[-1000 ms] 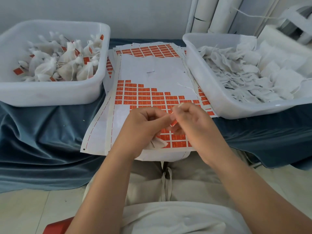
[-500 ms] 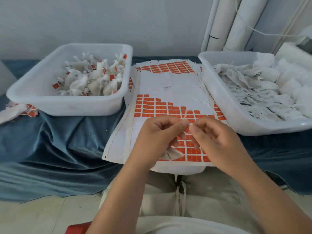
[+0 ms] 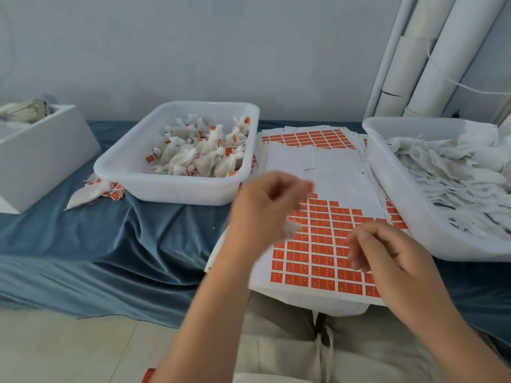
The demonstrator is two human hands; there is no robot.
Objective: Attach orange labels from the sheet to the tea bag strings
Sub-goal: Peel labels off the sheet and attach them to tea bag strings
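left hand (image 3: 265, 208) fingers curled on a tea bag (image 3: 291, 229) (blurred), bin of labelled bags (image 3: 177, 189) near, up-left of it; right hand (image 3: 387, 250) loose, empty, over the label sheet (image 3: 318, 161)

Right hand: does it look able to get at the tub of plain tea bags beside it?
Likely yes. The right hand hangs over the label sheet with fingers loosely curled, seemingly empty; the open-topped tub sits just beside it with nothing between. The left hand grips a tea bag well clear.
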